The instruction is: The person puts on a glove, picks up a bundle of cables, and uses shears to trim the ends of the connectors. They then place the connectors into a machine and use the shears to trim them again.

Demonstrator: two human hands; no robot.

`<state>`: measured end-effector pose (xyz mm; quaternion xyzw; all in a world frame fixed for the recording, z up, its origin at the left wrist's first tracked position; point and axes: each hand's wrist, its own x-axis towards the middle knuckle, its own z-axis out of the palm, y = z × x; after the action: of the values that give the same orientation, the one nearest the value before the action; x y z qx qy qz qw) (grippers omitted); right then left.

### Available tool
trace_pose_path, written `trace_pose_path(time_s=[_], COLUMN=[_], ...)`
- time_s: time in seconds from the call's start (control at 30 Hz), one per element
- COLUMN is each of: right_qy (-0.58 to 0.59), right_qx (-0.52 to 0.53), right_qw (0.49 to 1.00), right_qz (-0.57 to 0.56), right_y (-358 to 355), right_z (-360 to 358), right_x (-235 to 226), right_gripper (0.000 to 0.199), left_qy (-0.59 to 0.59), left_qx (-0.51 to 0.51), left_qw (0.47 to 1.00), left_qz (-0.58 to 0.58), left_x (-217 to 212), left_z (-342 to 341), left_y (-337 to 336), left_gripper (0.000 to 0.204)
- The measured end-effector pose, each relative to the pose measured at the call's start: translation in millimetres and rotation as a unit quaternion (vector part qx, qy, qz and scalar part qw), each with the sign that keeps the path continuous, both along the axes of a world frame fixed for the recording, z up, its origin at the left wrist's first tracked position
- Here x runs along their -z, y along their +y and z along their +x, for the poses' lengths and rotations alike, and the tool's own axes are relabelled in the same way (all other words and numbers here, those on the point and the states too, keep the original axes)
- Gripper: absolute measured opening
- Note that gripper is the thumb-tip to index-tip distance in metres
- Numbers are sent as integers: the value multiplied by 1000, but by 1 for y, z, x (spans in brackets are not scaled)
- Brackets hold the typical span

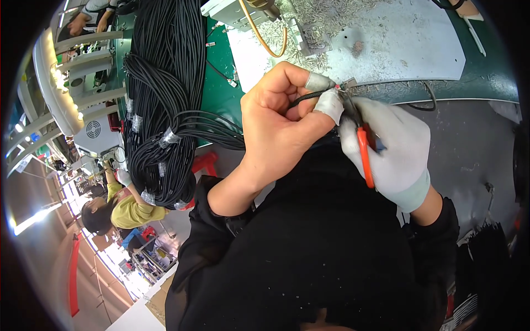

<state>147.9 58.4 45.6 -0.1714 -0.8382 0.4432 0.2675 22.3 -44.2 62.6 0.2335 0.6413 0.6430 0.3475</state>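
Note:
My left hand (276,116), bare but for white finger covers on the thumb and index finger, is closed on a black cable (303,99). It pinches the cable near its end, where a small reddish spot shows. My right hand (397,144), in a white glove, grips orange-handled pliers (364,157). The pliers' jaws meet the cable end at the left fingertips; whether they are closed on it is too small to tell. A small metal piece (350,83) shows beside the jaws, with a thin dark cable (397,83) running right from there.
Thick bundles of black cable (165,83) hang over the green table (215,102) at left. Small metal scraps (353,33) litter a white board (425,49) below a machine (229,14) with a yellow hose (259,38). A red stool (205,164) and a co-worker in yellow (132,212) are leftward.

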Motion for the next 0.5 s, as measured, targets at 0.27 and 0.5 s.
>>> trace_pose_path(time_s=[0.27, 0.5], right_qy=[-43, -105], right_qx=[-24, -46], right_qw=[997, 983], right_qz=[-58, -145], right_y=[-1, 11], right_z=[-1, 7], right_x=[10, 30], right_gripper=[13, 12], left_qy=[32, -31], left_qx=[31, 6], left_qw=[999, 998], left_qz=[-23, -53], left_x=[11, 41], left_z=[-4, -36], left_y=[-4, -30], left_gripper=[18, 12])
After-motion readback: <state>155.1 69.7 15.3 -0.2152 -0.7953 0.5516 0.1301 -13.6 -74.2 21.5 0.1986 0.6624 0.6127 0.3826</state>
